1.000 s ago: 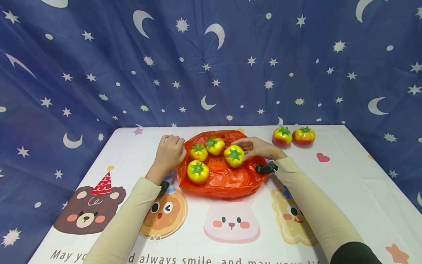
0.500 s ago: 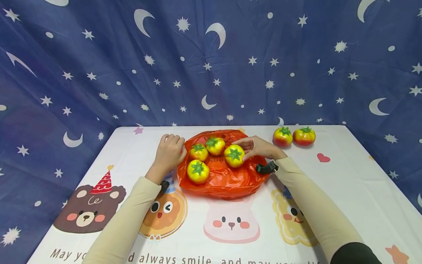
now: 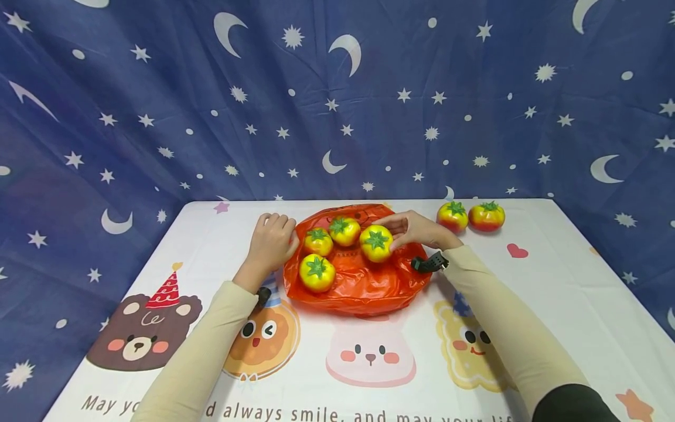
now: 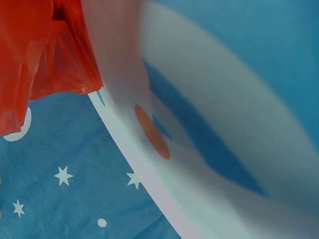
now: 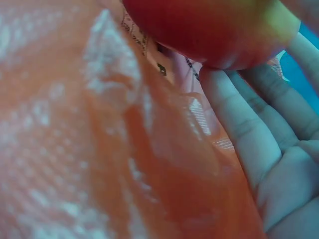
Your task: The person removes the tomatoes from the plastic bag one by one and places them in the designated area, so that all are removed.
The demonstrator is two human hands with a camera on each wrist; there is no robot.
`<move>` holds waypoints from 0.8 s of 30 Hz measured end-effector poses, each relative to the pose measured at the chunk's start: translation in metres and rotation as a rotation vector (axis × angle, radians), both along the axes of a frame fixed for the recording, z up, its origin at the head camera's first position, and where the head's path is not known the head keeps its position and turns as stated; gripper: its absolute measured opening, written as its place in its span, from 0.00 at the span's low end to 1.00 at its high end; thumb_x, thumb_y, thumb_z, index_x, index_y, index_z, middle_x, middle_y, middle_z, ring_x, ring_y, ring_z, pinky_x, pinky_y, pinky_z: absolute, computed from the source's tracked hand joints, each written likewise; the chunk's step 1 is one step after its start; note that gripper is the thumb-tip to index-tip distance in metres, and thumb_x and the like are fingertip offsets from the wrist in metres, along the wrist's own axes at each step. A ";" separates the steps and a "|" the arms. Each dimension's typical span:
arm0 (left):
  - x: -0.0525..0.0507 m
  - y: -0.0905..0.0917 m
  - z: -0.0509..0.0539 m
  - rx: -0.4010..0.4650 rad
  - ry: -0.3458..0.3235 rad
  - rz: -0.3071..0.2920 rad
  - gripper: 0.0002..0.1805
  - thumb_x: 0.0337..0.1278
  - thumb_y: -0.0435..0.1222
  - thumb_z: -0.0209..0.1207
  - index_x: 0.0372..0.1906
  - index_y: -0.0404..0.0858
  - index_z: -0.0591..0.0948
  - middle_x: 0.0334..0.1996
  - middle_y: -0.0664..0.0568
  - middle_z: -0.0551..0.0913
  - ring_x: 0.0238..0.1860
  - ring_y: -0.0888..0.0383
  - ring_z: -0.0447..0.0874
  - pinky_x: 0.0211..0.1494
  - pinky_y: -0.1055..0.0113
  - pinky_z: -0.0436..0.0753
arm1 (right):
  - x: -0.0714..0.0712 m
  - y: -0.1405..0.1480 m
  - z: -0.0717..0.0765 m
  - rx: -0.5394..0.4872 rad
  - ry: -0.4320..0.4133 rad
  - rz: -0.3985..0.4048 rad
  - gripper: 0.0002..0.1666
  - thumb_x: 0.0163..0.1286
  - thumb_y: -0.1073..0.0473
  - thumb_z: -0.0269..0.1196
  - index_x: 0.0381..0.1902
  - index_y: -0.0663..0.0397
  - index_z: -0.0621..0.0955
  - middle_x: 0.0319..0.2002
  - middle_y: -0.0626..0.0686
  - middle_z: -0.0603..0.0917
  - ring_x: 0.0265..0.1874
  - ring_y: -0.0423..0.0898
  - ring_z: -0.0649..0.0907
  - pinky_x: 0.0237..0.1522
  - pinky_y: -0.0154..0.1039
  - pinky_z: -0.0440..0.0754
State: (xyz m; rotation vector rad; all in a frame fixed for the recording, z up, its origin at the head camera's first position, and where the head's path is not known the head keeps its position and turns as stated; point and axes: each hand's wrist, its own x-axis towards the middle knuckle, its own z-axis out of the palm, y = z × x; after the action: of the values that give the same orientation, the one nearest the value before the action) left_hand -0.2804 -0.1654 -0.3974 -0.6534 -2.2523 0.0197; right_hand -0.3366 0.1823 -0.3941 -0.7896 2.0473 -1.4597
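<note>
A right hand [image 3: 416, 231] grips a glossy tomato [image 3: 377, 244], likely light, firm and slippery and best cupped around its sides, over the soft red bag [image 3: 369, 287] on the table [image 3: 575, 293], whose left rim the curled left hand [image 3: 270, 241] appears to pinch.

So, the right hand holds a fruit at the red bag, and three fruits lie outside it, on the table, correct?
Not three: the head view shows two fruits outside, on the table. The right hand does hold a fruit at the red bag.
</note>
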 end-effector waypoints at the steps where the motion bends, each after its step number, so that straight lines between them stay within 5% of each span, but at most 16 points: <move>1: 0.000 0.000 0.000 -0.001 0.001 0.000 0.06 0.48 0.34 0.57 0.26 0.34 0.77 0.23 0.44 0.79 0.30 0.47 0.77 0.48 0.52 0.76 | 0.000 0.000 0.002 -0.002 0.001 0.001 0.41 0.49 0.65 0.71 0.62 0.69 0.69 0.58 0.61 0.78 0.52 0.39 0.82 0.53 0.37 0.80; 24: -0.001 0.000 -0.001 0.001 0.026 -0.012 0.06 0.48 0.34 0.57 0.24 0.33 0.76 0.21 0.44 0.78 0.29 0.47 0.76 0.47 0.52 0.75 | -0.003 0.009 0.047 0.096 0.055 -0.057 0.39 0.51 0.61 0.72 0.62 0.59 0.72 0.59 0.58 0.77 0.58 0.48 0.78 0.53 0.39 0.80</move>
State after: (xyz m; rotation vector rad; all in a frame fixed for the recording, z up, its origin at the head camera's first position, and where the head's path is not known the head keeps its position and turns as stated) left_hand -0.2816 -0.1654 -0.3980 -0.6629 -2.2229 0.0215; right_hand -0.3397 0.1912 -0.3469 -0.7458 2.1799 -1.3724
